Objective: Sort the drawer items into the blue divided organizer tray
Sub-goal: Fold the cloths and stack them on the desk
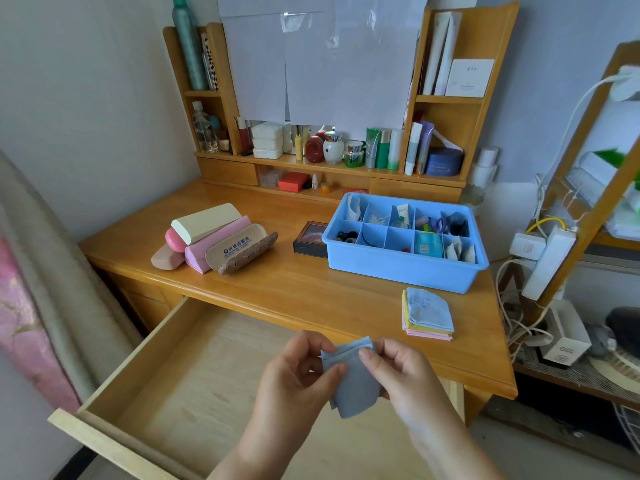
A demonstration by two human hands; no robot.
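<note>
You hold the grey-blue cloth (355, 379) between your two hands above the open drawer (194, 375); your left hand (298, 372) pinches its left edge, your right hand (401, 372) its upper right corner; the blue organizer tray (403, 268) stands well apart on the worktop (294, 289).

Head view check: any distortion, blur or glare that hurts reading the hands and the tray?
Head view: wide-angle bending bows the right shelf frame and drawer edges; soft daylight, no hard shadows; mild glare on the taped paper; green blur at the right edge; both hands, the grey cloth and blue tray read sharply.
</note>
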